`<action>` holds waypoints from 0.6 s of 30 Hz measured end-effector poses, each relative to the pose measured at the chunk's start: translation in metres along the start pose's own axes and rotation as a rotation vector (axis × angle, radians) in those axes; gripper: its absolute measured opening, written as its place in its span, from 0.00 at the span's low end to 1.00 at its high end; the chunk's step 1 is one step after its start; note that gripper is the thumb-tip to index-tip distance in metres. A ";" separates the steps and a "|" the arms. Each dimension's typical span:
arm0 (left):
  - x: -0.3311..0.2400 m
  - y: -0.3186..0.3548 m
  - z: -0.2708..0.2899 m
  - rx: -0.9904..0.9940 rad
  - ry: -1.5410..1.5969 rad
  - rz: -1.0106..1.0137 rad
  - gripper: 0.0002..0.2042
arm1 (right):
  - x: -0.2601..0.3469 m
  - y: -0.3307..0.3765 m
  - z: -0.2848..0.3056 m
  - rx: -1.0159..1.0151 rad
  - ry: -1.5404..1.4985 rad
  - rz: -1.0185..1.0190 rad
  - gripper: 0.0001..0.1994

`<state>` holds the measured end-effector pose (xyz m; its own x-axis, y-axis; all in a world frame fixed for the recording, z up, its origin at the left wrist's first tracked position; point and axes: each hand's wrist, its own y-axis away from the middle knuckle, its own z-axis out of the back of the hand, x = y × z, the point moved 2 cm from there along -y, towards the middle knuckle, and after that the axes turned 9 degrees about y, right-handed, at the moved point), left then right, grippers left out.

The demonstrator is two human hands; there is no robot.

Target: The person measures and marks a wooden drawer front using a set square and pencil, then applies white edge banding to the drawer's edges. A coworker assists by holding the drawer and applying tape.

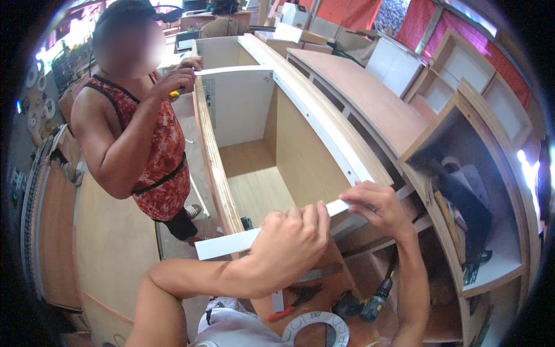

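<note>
My left hand [292, 240] is closed over a long white strip [225, 244] laid across the near edge of an open wooden cabinet box [260, 173]. The strip's right part is pinched by my right hand [373, 208], close to the white-edged right wall of the box [324, 130]. The strip's left end sticks out past the left plywood wall [214, 162]. Across the box stands another person [144, 133] in a red patterned top, one hand holding a yellow-handled tool [175, 92] at the box's far corner.
A cordless drill [376, 301] and a roll of white edge tape [315, 327] lie below my arms. To the right are wooden cabinets with open shelves [480, 191]. More cabinet boxes [370, 98] stretch away behind. A second person [222, 20] sits far back.
</note>
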<state>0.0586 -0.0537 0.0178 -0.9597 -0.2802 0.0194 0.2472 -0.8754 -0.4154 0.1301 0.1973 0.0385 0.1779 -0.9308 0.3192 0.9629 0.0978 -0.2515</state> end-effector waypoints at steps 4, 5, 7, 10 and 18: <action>-0.001 -0.006 -0.001 0.052 0.020 0.088 0.14 | -0.002 0.002 -0.010 -0.108 0.068 0.059 0.11; -0.002 -0.007 -0.002 0.063 0.008 0.095 0.12 | -0.002 0.002 -0.010 -0.108 0.068 0.048 0.11; -0.006 -0.009 -0.004 0.071 -0.003 0.105 0.09 | -0.003 0.005 -0.012 -0.116 0.066 0.021 0.11; -0.010 -0.009 -0.006 0.062 -0.019 0.114 0.08 | -0.007 0.008 -0.012 -0.128 0.080 0.051 0.11; 0.003 -0.004 -0.008 -0.028 0.097 0.036 0.09 | 0.020 -0.005 -0.019 -0.090 -0.131 0.076 0.14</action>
<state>0.0532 -0.0474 0.0120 -0.9592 -0.2702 -0.0838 0.2789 -0.8540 -0.4391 0.1248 0.1709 0.0287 0.2800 -0.8675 0.4113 0.9248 0.1288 -0.3579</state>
